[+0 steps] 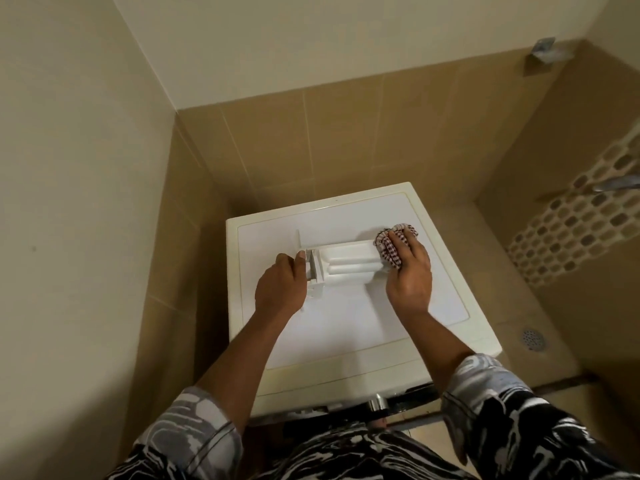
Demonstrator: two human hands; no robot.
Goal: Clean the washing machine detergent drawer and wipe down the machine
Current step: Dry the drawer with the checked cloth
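The white detergent drawer lay lengthwise between the two hands, resting on the flat top surface of the washing machine. The left hand was closed round the drawer's near end, where the front panel sat, with the thumb laid along the top edge of that panel and the fingers curled underneath, out of sight. The right hand was clamped on a bunched, red-and-white checked cloth, its fingers curled over the fabric. The wad was pressed against the opposite end of the drawer, so cloth and drawer touched just inside the right hand's fingertips. The drawer's ridged, moulded body showed in the gap between the hands; whether it lay face up or face down could not be told. Both forearms reached forward over the machine's front edge, and patterned black-and-grey sleeves were pushed up near the elbows. Beyond the hands stood a tan tiled wall, meeting a plain cream wall to the left of the left hand. Well to the right of the right hand, a round metal floor drain sat low in the tiled floor, and above it a band of mosaic tiles ran up the side wall.
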